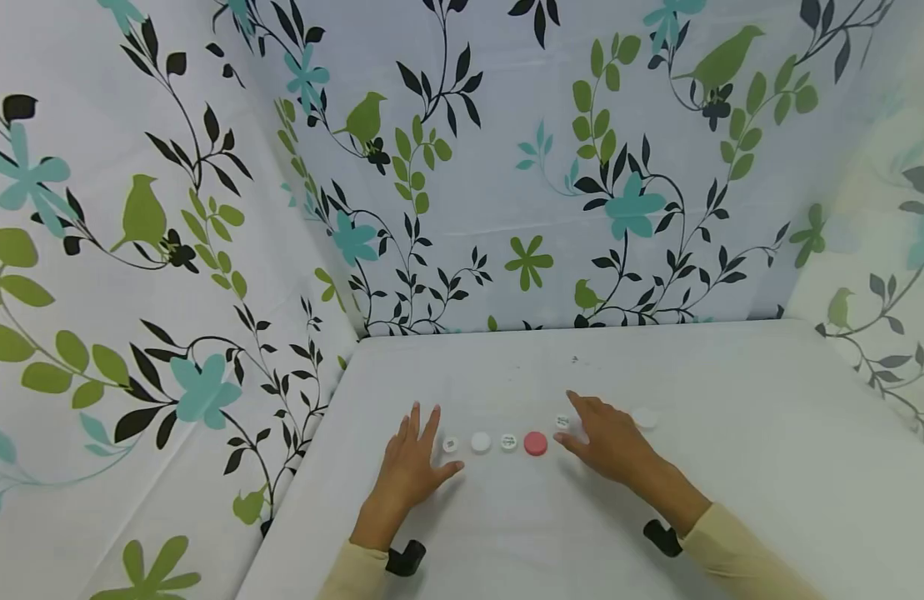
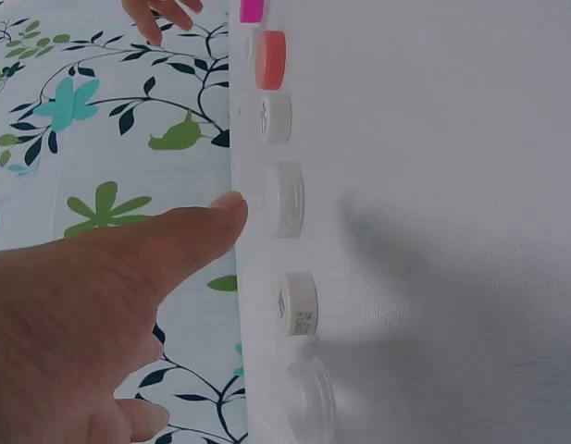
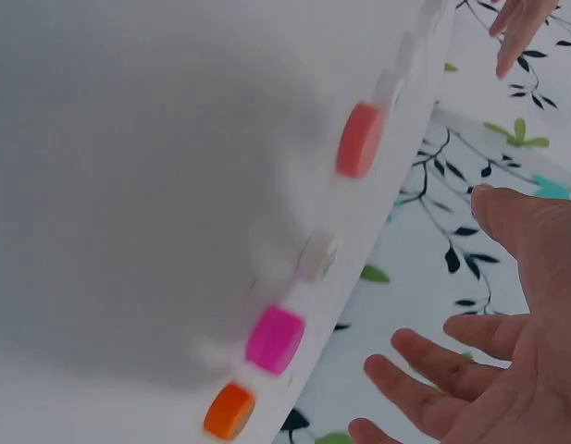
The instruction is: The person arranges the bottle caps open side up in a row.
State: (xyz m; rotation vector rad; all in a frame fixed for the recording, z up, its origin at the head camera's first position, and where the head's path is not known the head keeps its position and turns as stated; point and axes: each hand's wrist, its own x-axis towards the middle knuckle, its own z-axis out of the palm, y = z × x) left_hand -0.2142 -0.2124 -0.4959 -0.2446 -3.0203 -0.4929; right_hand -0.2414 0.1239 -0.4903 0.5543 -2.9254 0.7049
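Observation:
Small round bottle caps stand in a row on a white table. My left hand (image 1: 409, 471), fingers spread, hovers beside a white printed cap (image 1: 450, 444) at the row's left end. Right of that lie a plain white cap (image 1: 480, 442), another printed white cap (image 1: 509, 442) and a red cap (image 1: 535, 443). My right hand (image 1: 607, 437) is over the right part of the row, close to a white printed cap (image 1: 562, 422), holding nothing. A magenta cap (image 3: 276, 340) and an orange cap (image 3: 229, 412) show in the right wrist view; the right hand hides them from the head view.
A pale white cap (image 1: 645, 418) lies just beyond the right hand. In the left wrist view, a translucent cap (image 2: 310, 400) sits at the bottom. Patterned cloth (image 1: 462, 167) with leaves and birds hangs behind and beside the table (image 1: 506, 533).

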